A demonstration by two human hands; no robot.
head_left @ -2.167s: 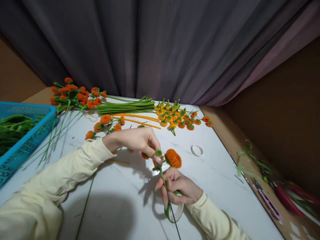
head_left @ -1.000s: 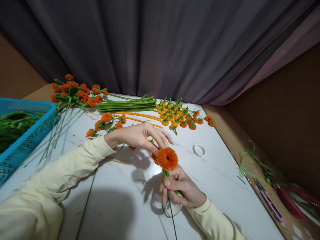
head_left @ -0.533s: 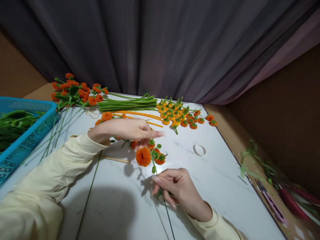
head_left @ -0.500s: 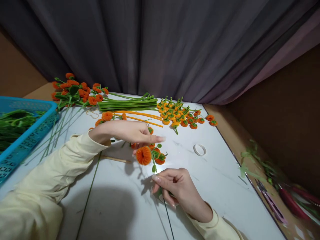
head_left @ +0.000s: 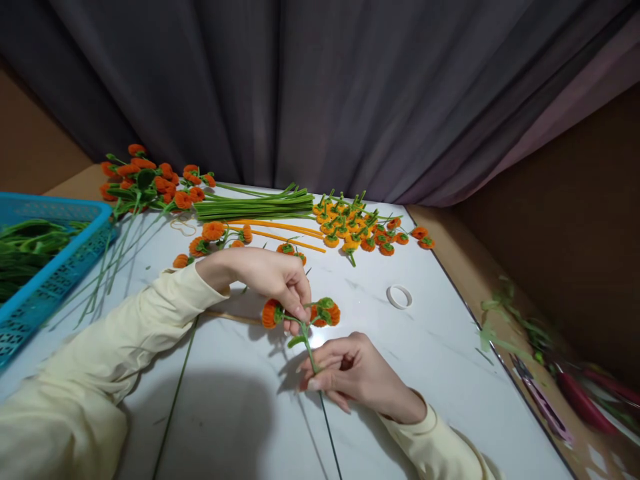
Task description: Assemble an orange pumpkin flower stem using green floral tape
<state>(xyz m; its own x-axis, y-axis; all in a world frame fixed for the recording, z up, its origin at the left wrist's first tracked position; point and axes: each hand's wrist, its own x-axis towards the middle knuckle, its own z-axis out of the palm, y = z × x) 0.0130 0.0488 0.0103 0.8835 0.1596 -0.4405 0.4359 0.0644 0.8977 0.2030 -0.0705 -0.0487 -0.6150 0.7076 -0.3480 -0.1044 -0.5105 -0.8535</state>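
Observation:
Between my hands is an artificial flower stem (head_left: 307,341) of fuzzy green wire, carrying orange flower heads (head_left: 271,313) and small green buds and leaves near its top. My right hand (head_left: 357,373) pinches the stem below the small leaf, and a thin dark wire runs down from there. My left hand (head_left: 280,283) reaches over from the left, its thumb and fingers closed on the stem where the branches part. Part of the flower cluster is hidden behind those fingers. A thin wooden stick (head_left: 233,317) lies under my left wrist.
Green pipe-cleaner stems (head_left: 255,205), yellow flower heads (head_left: 345,223) and orange flowers (head_left: 145,177) lie along the back. A blue basket (head_left: 103,220) of green leaves stands left. A white tape ring (head_left: 399,297) sits right of centre; pink-handled cutters (head_left: 545,407) lie beyond the right edge.
My left hand has closed on the branching point of the stem, having hovered over the flowers before. The flower heads have turned and spread apart. My right hand holds the stem slightly lower.

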